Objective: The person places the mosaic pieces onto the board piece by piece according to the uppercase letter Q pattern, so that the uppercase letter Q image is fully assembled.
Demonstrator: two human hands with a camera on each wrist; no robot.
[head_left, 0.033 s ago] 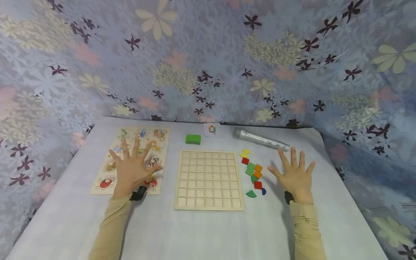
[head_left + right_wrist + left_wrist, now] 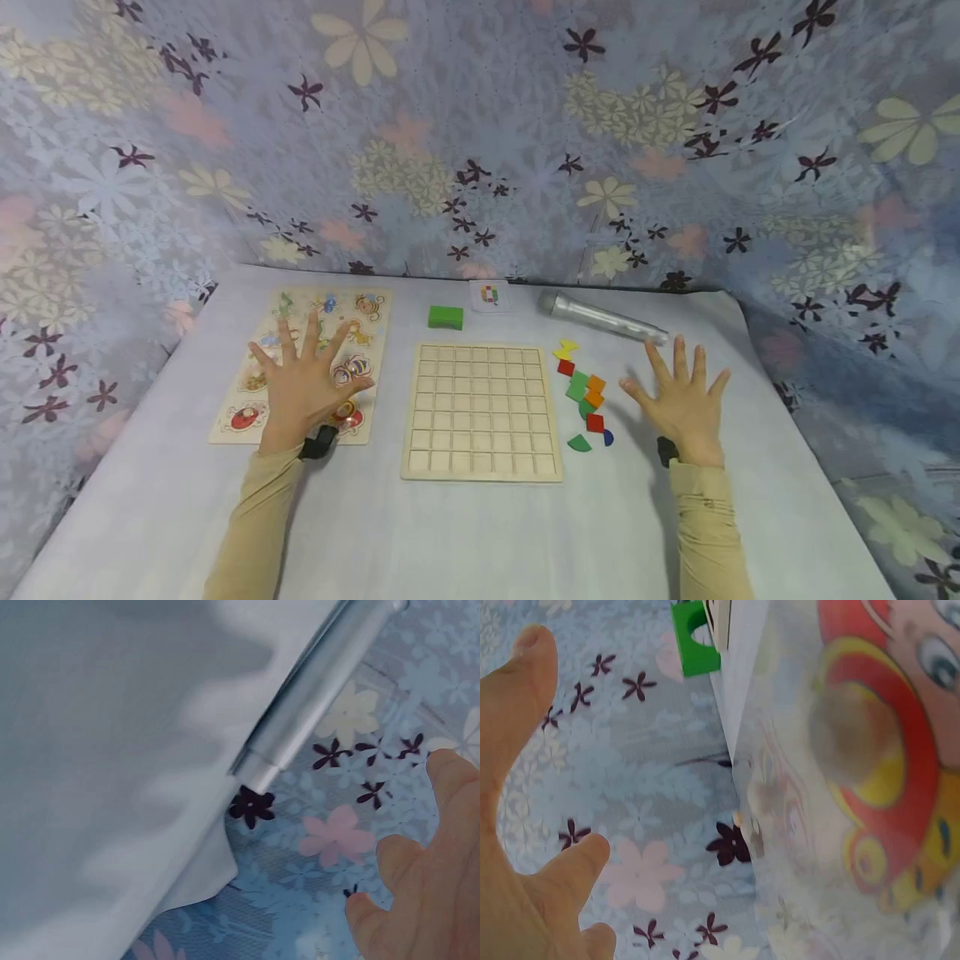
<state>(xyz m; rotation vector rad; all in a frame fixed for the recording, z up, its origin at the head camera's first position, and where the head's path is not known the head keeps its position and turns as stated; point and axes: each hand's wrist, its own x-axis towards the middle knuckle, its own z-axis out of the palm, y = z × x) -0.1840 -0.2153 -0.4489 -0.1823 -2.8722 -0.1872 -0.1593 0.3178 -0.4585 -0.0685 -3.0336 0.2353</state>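
Tan sleeves, lower left and lower right. Left hand: fingers spread wide above the knobbed picture puzzle. Right hand: likewise splayed, near the smooth silver tube. Both hold nothing. Wooden grid board, centre: square recesses, no tile seated. Coloured tiles, right of centre, loose: flat squares, wedges. Judged not begun; all tiles remain outside. Upper centre: notched green block, printed card. Beyond: flowered cloth.
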